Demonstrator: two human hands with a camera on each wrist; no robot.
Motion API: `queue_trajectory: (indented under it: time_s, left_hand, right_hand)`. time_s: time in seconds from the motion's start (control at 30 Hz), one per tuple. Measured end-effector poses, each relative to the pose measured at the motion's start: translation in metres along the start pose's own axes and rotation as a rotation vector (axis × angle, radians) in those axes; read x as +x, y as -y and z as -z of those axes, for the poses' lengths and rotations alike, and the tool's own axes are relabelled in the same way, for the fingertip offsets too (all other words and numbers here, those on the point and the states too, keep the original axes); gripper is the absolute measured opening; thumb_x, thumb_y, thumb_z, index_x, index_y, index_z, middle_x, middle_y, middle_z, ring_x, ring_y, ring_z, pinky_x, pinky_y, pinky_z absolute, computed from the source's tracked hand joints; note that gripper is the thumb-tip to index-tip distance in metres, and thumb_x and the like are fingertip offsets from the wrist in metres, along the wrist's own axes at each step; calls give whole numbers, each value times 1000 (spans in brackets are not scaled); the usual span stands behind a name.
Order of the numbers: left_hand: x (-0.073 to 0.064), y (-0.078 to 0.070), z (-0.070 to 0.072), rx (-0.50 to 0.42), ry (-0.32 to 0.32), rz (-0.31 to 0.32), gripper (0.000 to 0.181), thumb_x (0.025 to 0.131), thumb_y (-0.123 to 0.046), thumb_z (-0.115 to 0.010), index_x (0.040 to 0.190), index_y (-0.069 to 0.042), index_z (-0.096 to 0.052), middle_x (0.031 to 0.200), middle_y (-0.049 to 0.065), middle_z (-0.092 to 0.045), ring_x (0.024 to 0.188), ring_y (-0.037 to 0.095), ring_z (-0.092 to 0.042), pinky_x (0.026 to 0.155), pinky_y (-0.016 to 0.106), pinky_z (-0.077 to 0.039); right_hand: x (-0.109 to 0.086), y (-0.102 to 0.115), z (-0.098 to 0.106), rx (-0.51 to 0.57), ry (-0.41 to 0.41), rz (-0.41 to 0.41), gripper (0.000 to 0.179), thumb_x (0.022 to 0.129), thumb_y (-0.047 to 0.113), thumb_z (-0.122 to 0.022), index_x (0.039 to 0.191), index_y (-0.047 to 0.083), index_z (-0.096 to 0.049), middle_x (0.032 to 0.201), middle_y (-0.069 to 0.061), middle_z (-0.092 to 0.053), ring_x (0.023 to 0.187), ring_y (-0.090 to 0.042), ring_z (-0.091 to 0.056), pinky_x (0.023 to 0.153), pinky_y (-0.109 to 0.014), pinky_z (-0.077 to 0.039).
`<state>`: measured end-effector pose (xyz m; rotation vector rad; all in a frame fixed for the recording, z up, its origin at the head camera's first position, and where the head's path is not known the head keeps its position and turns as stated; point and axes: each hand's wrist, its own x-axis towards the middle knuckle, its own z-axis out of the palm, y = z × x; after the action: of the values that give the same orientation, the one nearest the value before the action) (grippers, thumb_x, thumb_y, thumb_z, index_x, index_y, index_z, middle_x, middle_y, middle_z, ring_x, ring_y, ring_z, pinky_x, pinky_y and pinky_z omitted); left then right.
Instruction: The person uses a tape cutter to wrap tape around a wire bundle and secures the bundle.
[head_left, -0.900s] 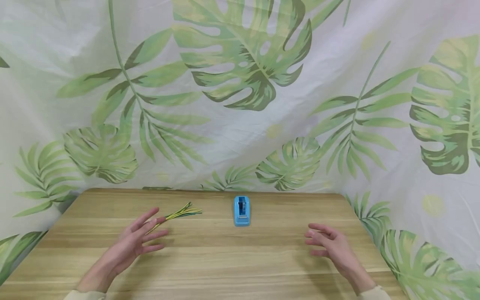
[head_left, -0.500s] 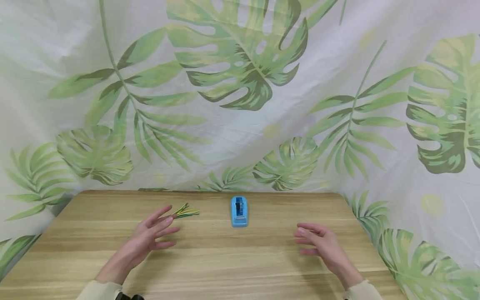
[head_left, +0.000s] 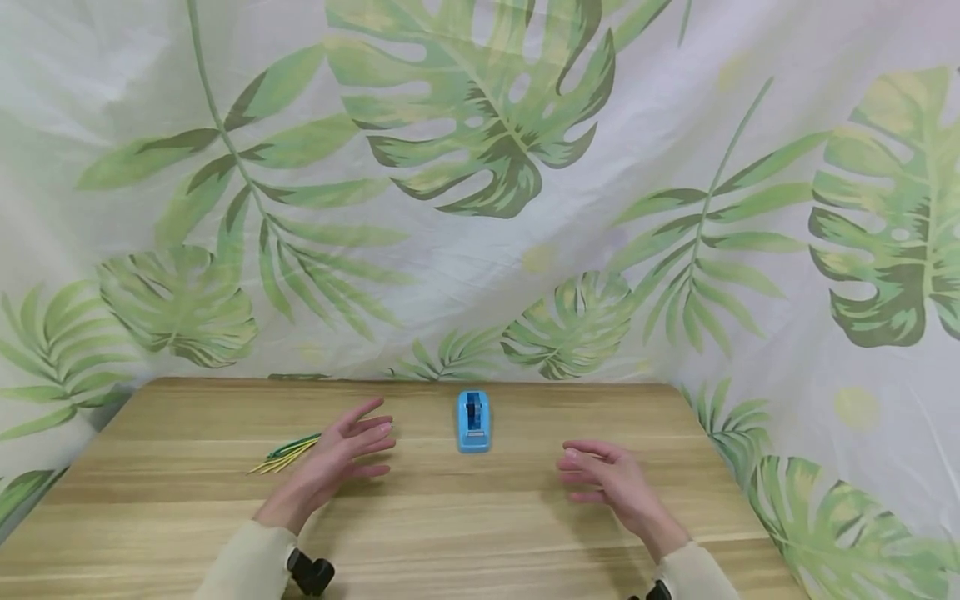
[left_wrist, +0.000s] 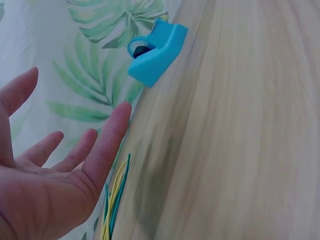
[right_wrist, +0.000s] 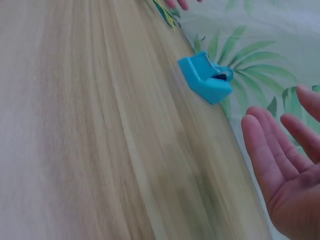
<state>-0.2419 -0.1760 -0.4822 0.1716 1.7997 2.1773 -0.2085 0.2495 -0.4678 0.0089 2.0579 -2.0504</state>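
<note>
A light-blue tape dispenser stands at the back middle of the wooden table. Left of it lies a bundle of thin green and yellow strands; whether they are wires or ties I cannot tell. My left hand hovers over the bundle's right part, hiding it, its fingers spread and extended toward the dispenser. My right hand is in the air right of the dispenser, fingers loosely bent, holding nothing. In the left wrist view the palm is bare, with the dispenser beyond the fingertips.
The wooden table ends at the back against a leaf-printed cloth, which also hangs along the sides. Black wrist cameras sit at the cuffs of pale sleeves.
Both hands have moved inward: the left hand to the right across the strands, the right hand to the left toward the dispenser. The strands and the dispenser appear to stay in place.
</note>
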Motion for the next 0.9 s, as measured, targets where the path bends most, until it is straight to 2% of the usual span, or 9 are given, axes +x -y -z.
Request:
queue_trajectory:
  time_s: [0.13, 0.43, 0.7, 0.9]
  left_hand:
    - [12, 1, -9, -4, 8, -1, 74, 102, -17, -60, 161, -12, -16, 157, 30, -24, 135, 50, -39, 95, 56, -50]
    - [35, 3, -27, 29, -40, 34, 71, 100, -17, -63, 160, -14, -24, 154, 29, -32, 133, 49, -43, 92, 54, -53]
    - [55, 9, -46, 42, -15, 47, 73, 99, -17, -65, 160, -15, -24, 156, 27, -30, 133, 50, -43, 92, 55, -52]
    - [65, 12, -54, 63, -9, 64, 70, 100, -13, -62, 159, -14, -26, 156, 27, -30, 132, 50, -43, 92, 56, -52]
  right_hand:
    - [5, -1, -9, 11, 11, -1, 52, 96, 21, -70, 136, -9, -54, 112, -20, -71, 104, -39, -68, 81, -48, -58]
    - [18, -4, -29, 24, 37, -23, 54, 96, 22, -71, 137, -8, -53, 113, -24, -70, 104, -39, -68, 80, -46, -59]
    - [33, -10, -41, 24, 47, -44, 57, 96, 25, -71, 138, -8, -52, 112, -22, -71, 104, -39, -68, 79, -45, -59]
    - [43, -13, -50, 23, 61, -56, 57, 97, 26, -69, 138, -9, -51, 114, -24, -69, 103, -37, -69, 79, -44, -59]
